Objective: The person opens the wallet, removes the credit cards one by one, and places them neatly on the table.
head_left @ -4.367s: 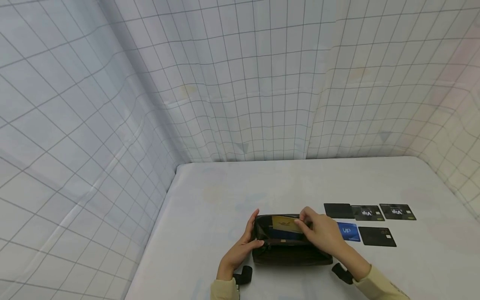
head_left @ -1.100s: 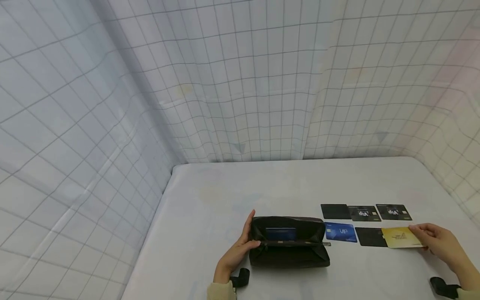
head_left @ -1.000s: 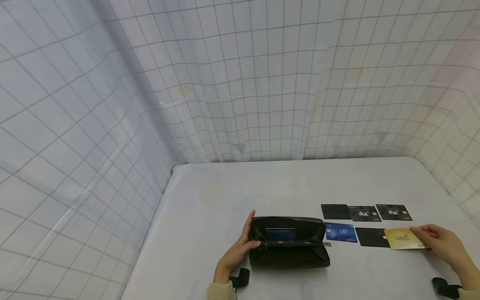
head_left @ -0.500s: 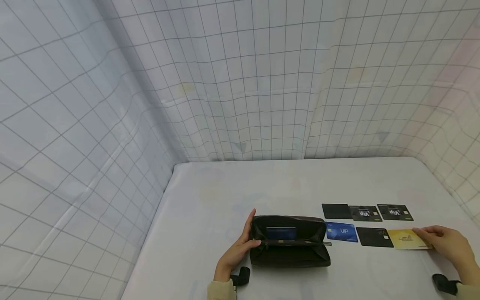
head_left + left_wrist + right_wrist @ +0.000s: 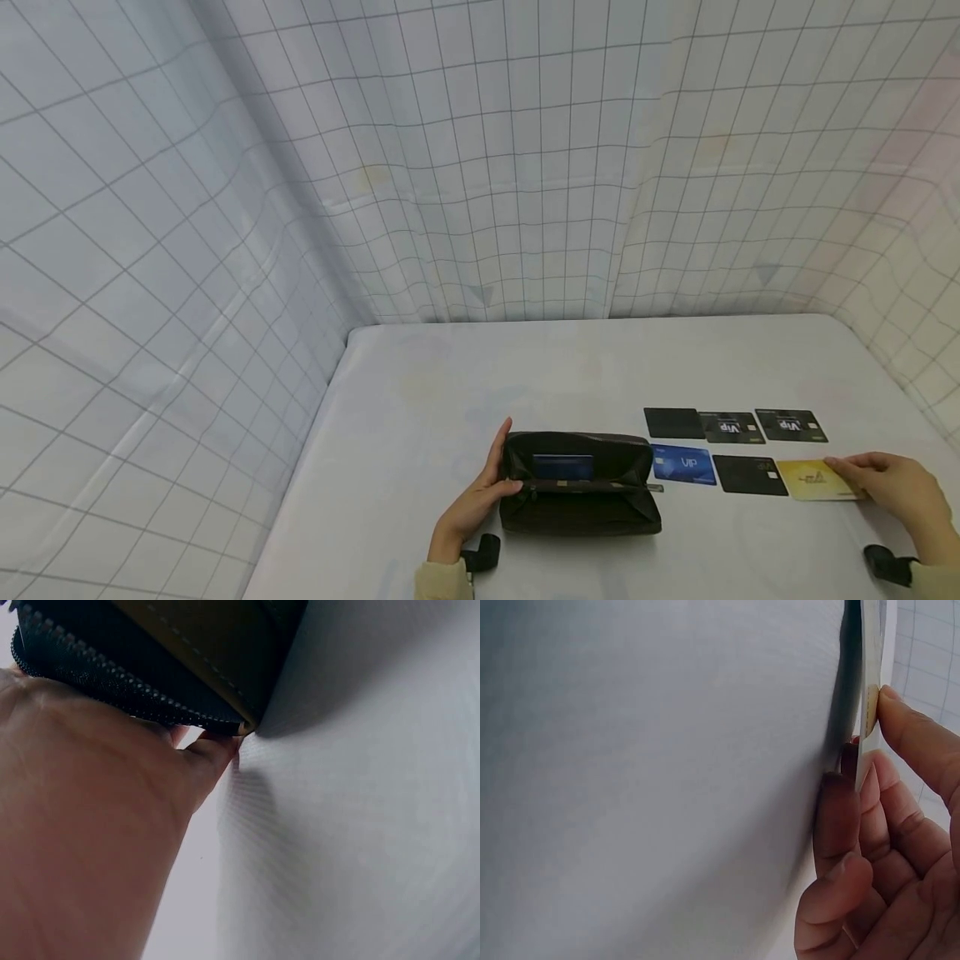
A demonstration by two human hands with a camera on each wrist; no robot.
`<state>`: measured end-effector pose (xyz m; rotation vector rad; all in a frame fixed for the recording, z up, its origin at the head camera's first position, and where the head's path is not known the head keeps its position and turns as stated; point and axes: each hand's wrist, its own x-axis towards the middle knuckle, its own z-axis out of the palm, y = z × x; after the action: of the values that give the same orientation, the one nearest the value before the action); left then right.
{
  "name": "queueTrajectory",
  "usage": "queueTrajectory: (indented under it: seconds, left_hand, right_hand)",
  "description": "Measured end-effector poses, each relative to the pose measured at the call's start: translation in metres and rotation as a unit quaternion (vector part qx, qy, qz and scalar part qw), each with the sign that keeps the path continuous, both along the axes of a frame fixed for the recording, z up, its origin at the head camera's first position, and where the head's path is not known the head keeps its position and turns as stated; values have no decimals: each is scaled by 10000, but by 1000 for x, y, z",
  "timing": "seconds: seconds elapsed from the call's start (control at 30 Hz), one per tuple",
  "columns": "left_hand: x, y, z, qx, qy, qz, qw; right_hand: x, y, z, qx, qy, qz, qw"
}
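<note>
A black zip-around wallet [image 5: 581, 521] lies spread open on the white table, a dark blue card [image 5: 562, 467] showing inside its rear part. My left hand [image 5: 480, 504] grips the wallet's left end, thumb over the middle divider. In the left wrist view that hand [image 5: 97, 780] is against the zip edge of the wallet [image 5: 195, 645]. At the far right my right hand [image 5: 896, 492] pinches the right edge of a gold card [image 5: 810, 479], which lies beside a black card [image 5: 750, 476]. The right wrist view shows the card [image 5: 869, 712] edge-on between thumb and fingers.
A blue VIP card [image 5: 683, 464] lies between the wallet and the black card. Behind them is a row with a plain black card [image 5: 672, 422] and two black Vip cards, one [image 5: 731, 427] left of the other [image 5: 791, 426]. White gridded curtains [image 5: 480, 167] surround the table.
The right hand has taken the gold card out of the wallet and carried it right to the end of the front row. During the last second, it slid slightly further right. The left hand stays put.
</note>
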<state>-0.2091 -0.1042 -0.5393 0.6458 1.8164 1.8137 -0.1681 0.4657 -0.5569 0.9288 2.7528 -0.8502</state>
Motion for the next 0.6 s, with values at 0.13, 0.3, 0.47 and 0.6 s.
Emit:
queueTrajectory:
  seconds: [0.13, 0.3, 0.47, 0.6]
  left_hand:
    - [-1, 0, -5, 37, 53, 13, 10000]
    - [-1, -1, -5, 50, 77, -1, 10000]
    - [-1, -1, -5, 41, 76, 5, 10000]
    - [-1, -1, -6, 49, 93, 9, 9999]
  right_hand:
    - [0, 0, 2, 23, -40, 31, 10000]
    - [-1, 0, 5, -96, -80, 66, 9999]
    - [-4, -1, 7, -272, -167, -71, 9995]
    - [-6, -3, 8, -430, -252, -292, 9983]
